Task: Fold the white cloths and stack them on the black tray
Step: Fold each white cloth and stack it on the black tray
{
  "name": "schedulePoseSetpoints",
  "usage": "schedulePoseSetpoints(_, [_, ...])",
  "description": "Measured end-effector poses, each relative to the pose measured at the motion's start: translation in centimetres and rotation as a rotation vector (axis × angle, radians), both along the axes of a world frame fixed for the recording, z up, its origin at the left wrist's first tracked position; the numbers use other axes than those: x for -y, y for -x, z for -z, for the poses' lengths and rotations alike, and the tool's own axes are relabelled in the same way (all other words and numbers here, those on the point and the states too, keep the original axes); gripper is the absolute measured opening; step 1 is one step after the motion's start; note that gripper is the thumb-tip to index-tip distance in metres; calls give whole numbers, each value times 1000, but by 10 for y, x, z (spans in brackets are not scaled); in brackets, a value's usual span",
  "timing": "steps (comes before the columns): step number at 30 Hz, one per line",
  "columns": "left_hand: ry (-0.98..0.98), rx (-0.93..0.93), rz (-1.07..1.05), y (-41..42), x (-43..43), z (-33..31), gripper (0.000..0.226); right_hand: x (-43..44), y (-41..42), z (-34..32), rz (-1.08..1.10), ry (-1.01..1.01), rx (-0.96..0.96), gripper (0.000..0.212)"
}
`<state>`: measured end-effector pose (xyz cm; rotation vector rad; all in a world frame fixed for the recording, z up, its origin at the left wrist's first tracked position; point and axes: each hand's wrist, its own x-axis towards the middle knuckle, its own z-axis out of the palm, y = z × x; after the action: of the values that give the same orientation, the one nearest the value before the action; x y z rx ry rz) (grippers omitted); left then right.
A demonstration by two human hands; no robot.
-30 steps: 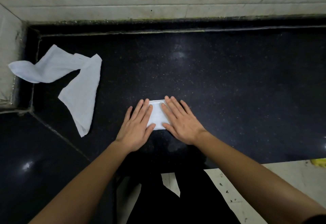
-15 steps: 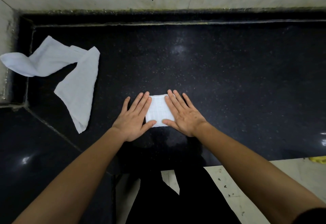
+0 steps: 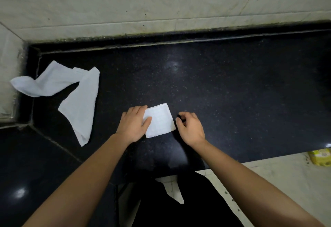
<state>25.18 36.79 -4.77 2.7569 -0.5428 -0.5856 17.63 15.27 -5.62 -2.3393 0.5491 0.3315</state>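
Two white cloths are in view, and one looks all but finished: the small folded white cloth square [image 3: 159, 120] lies flat on the black speckled stone counter [image 3: 232, 92], directly in front of you. Your left hand [image 3: 133, 124] has its left edge, thumb pressed on top and fingers curled over the far corner, a hold that seems meant to stop the layers springing apart. Whether those fingers reach underneath is hidden. Your right hand [image 3: 190, 128] sits just beside the right edge, fingers loosely curled with nothing in them, so the folding itself appears complete. The long unfolded white cloth [image 3: 78, 101] lies well apart at the left, one end draped up against the pale ledge [image 3: 7, 65], clear of your working spot. No separate black tray can be told from the dark counter, so settle on the stacking place before lifting. Pinch firmly when you move the square, or the folds may slip.
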Motion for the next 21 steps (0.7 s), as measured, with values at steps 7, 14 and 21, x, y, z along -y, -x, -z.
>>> schedulePoseSetpoints(7, [-151,-58,-107,33,-3,-12,60,-4,10,-7,40,-31,-169,51])
schedulePoseSetpoints(14, [-233,-199,-122,30,9,-20,78,-11,19,-13,101,-47,-231,53])
schedulePoseSetpoints(21, [-242,5,196,7,43,-14,74,-20,24,-19,107,-19,-328,34])
